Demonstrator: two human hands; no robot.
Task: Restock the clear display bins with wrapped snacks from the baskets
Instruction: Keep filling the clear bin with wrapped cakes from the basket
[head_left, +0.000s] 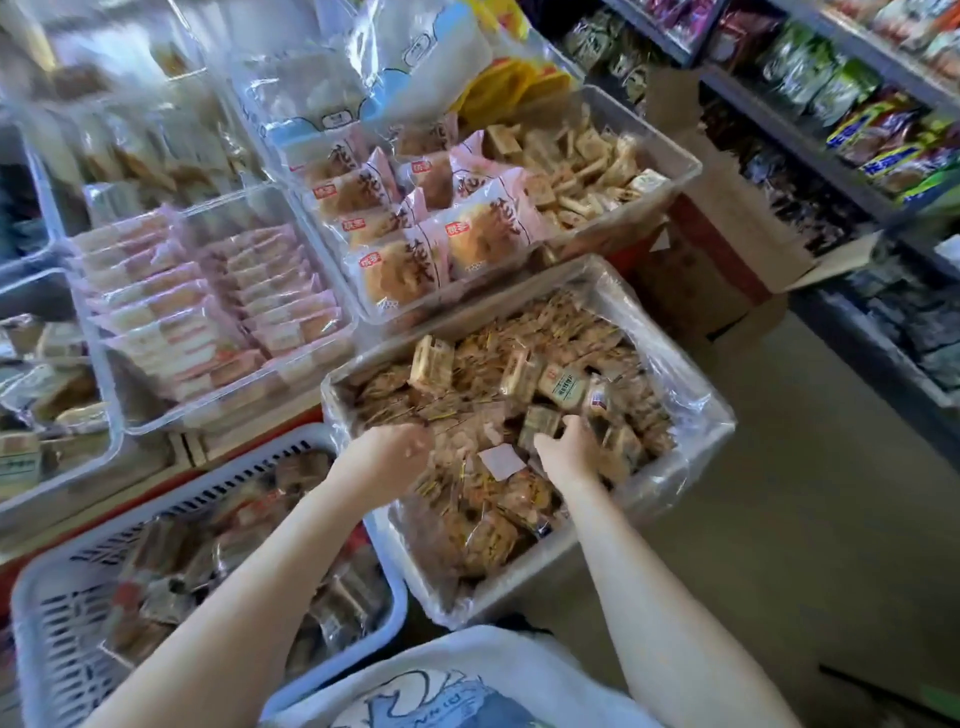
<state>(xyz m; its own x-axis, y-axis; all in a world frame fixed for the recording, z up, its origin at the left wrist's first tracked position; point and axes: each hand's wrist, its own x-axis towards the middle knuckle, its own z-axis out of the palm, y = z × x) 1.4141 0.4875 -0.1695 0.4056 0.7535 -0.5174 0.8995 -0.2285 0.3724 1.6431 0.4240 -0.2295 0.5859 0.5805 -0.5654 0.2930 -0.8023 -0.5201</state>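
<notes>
1. Clear plastic-lined bin, front centre: heaped with small tan wrapped snacks.
2. Left hand: fingers curled into the heap; contents unclear.
3. Right hand: fingers curled, gripping snacks.
4. White slotted plastic basket, lower left: brown wrapped snacks.

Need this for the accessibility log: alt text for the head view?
Both hands, left hand and right hand, reach into a plastic-lined box of small tan wrapped snacks. A white slotted plastic basket of darker snacks sits lower left; clear display bins of pink-wrapped cakes stand behind.
</notes>
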